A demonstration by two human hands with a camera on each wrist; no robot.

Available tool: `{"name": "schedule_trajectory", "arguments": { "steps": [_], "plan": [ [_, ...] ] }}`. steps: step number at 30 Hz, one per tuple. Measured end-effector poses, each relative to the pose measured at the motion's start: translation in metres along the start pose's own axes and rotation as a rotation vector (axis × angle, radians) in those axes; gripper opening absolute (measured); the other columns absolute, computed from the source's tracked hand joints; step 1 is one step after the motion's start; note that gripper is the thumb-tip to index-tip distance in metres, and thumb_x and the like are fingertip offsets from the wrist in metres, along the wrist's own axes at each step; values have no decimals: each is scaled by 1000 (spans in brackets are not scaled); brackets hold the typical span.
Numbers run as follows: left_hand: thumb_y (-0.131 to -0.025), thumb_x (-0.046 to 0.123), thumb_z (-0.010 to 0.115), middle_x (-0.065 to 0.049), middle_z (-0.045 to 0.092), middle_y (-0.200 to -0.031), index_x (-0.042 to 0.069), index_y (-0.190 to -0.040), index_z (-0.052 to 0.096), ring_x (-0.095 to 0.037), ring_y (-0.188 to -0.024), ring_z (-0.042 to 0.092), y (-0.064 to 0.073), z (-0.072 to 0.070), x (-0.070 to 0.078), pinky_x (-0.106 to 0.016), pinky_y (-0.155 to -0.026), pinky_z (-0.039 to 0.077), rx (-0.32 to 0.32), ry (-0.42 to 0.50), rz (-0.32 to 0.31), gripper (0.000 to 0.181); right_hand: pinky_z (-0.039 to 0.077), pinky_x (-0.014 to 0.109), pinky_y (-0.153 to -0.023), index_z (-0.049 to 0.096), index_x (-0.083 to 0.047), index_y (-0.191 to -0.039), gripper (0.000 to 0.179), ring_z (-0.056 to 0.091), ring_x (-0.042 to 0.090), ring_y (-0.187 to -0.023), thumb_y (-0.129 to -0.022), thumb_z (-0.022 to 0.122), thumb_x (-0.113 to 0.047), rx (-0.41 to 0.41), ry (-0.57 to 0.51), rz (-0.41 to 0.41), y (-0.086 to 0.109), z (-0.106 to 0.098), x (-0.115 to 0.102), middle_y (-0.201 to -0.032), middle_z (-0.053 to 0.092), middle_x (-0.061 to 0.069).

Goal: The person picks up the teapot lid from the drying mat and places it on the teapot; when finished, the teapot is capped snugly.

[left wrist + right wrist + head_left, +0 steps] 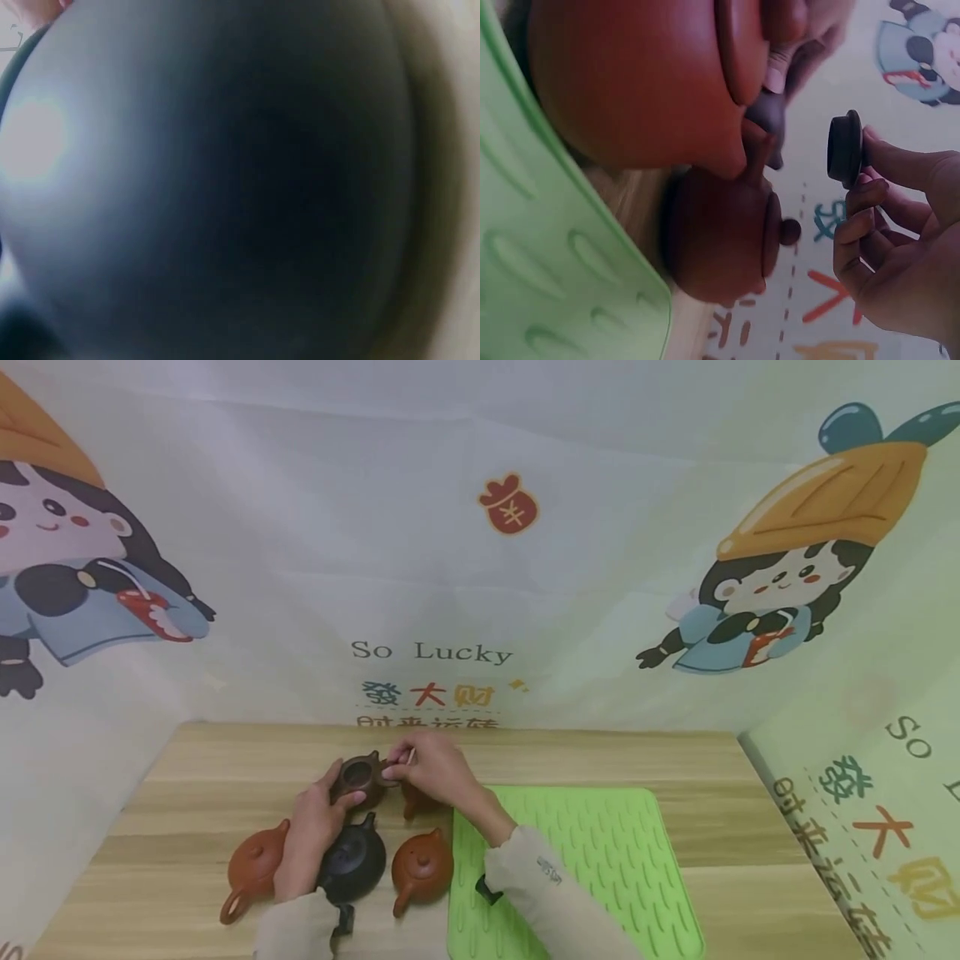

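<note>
My left hand (pixel 307 831) holds a dark brown teapot (pixel 358 774), thumb on one side and fingers on the other. The teapot's round mouth stands uncovered. Just right of that mouth, my right hand (pixel 442 770) pinches a small dark lid (pixel 844 148) between thumb and fingertips. In the right wrist view the lid is tilted on edge, apart from any pot. Below the left hand's teapot sits a black teapot (pixel 354 864), whose dark rounded side (pixel 225 187) fills the left wrist view. A reddish-brown teapot (pixel 417 802) is partly hidden under my right hand.
Two more reddish-brown teapots stand nearby: one left teapot (pixel 253 864) beside my left forearm, one front teapot (pixel 423 867) near the mat. A green ridged mat (pixel 600 852) lies on the wooden table (pixel 742 827) under my right sleeve. A printed cloth (pixel 420 543) hangs behind.
</note>
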State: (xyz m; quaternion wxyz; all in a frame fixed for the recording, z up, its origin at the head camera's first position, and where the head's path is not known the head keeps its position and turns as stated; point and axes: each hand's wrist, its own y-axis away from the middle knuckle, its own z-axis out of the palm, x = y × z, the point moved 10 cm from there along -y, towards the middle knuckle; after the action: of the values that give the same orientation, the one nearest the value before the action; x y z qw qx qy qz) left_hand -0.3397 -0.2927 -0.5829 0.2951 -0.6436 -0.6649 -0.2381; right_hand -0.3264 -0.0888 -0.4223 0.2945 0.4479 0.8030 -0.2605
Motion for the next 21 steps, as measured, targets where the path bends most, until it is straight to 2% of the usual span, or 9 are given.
{"name": "schedule_trajectory", "arguments": {
  "steps": [10,15,21],
  "plan": [
    [-102,33,82,-39,54,-152,-1,-165,44,-65,-138,54,2,-6,1,-71,-112,47,6,-34,1,81,43,17,-68,81,-15,-97,14,54,3,-78,-97,88,-26,-33,225,12,-26,26,-12,-90,67,-5],
    [-101,33,82,-40,56,-150,-2,-164,45,-66,-135,55,3,-7,1,-72,-111,48,18,-41,11,81,45,17,-69,80,-14,-102,13,56,4,-80,-100,84,-26,-44,233,6,-33,36,-16,-94,68,-4],
    [-100,34,83,-41,57,-148,-3,-163,46,-66,-133,57,4,-4,2,-72,-110,49,35,-31,26,81,47,17,-68,80,-15,-104,14,60,3,-83,-99,86,-27,-37,288,-10,-37,48,-16,-97,71,-5]
  ]
}}
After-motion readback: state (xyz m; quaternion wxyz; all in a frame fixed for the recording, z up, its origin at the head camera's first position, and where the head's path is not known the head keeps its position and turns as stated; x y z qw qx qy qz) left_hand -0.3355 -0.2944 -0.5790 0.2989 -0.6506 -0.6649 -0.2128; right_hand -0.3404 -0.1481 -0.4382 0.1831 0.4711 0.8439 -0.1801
